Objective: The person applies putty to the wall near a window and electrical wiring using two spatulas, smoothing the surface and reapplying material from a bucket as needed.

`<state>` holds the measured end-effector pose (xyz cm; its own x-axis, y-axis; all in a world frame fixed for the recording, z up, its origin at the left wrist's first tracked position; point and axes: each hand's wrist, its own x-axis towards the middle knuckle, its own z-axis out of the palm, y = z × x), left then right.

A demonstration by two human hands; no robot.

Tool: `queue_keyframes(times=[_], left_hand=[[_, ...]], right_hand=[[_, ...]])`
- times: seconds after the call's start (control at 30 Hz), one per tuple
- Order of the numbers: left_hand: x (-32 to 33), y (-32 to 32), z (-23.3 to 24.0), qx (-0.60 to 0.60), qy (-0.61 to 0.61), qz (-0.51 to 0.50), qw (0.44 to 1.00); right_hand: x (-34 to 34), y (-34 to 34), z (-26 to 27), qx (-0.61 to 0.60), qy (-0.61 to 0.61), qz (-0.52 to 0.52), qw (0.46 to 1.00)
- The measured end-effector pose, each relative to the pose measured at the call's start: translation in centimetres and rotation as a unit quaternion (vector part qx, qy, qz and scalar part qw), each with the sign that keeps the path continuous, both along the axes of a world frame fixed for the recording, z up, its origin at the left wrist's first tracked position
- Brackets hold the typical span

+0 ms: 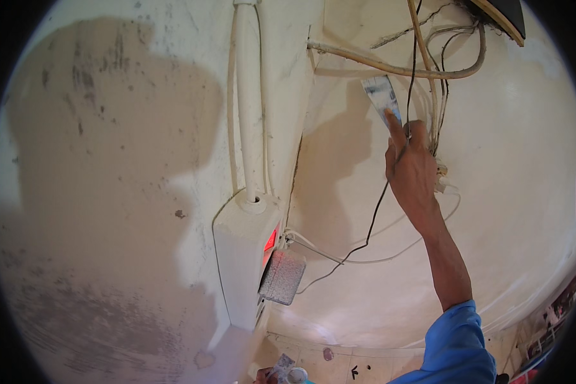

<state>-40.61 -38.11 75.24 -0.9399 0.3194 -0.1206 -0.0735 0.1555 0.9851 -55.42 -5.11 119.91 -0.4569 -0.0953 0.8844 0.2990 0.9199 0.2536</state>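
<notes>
My right hand [415, 165], in a blue sleeve, reaches up the cream wall [499, 206] and grips a putty knife. The metal blade [383, 98] of the knife is smeared white and grey and points up-left, near the wall. A thin black cable [378, 206] runs past the fingers of this hand; whether it is held is unclear. Low in the view, my left hand [266, 376] is partly cut off by the picture's edge. It holds a flat, smeared scraper-like blade [283, 365]. Beside that blade is a small round container [296, 376] with pale contents; what supports it is hidden.
A white electrical box [245, 254] with a lit red switch [270, 240] and a dusty plugged-in adapter [283, 277] juts from the left wall. A white conduit [248, 96] rises above it. A bent pipe [389, 67] and hanging cables [437, 105] lie close to the blade.
</notes>
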Motion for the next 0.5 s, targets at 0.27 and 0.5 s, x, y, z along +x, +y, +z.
queue_keyframes(times=[0.27, 0.5], left_hand=[[0.6, 0.0, 0.2, -0.008, 0.0, 0.007, 1.0], [0.5, 0.1, 0.0, -0.013, 0.012, 0.006, 1.0]], right_hand=[[-4.3, -1.0, 2.9, 0.035, 0.019, 0.075, 0.996], [-2.6, -0.7, -0.4, 0.023, -0.01, 0.041, 0.999]])
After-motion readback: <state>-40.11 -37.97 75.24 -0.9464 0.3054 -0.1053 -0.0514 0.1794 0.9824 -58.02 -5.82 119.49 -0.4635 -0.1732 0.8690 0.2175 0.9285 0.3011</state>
